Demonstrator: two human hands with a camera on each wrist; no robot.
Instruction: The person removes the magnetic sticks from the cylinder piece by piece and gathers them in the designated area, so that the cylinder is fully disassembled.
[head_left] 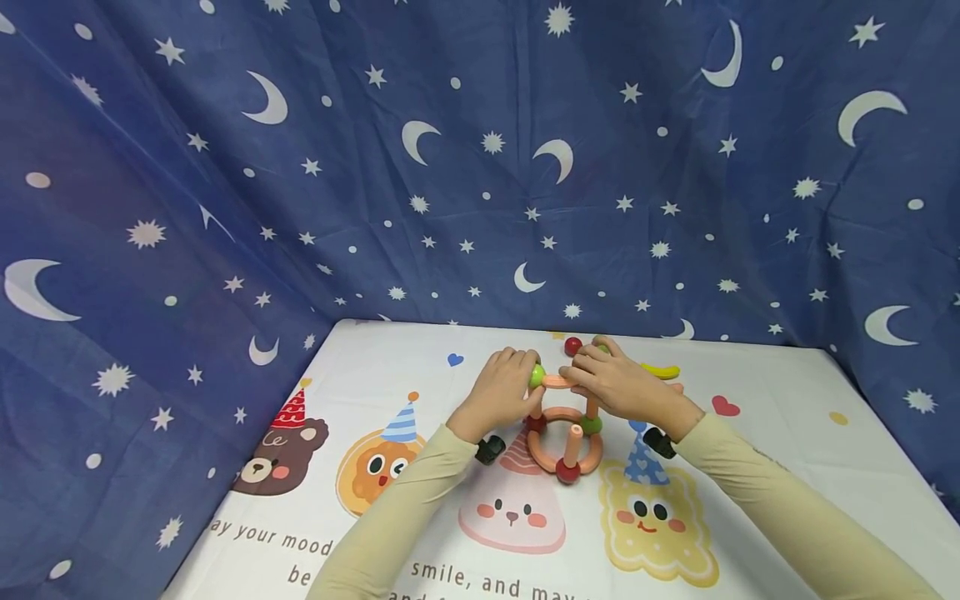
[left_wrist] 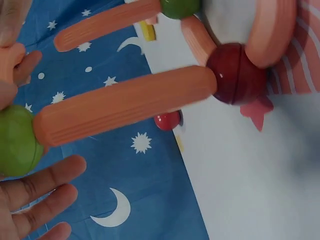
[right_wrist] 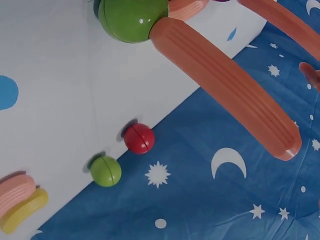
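Note:
A frame of orange sticks and coloured balls stands on the table, with an orange ring of curved sticks as its base. Upright orange sticks rise from red and green balls on that ring. My left hand grips a green ball at the top of the left upright stick. My right hand pinches a curved orange stick, its other end right at that green ball. In the right wrist view, another upright stick leads from a green base ball to a bare end.
Behind the frame lie a loose red ball and a loose green ball. A yellow curved stick and a pink one lie to the right. A blue star-and-moon curtain hangs behind the printed white tablecloth.

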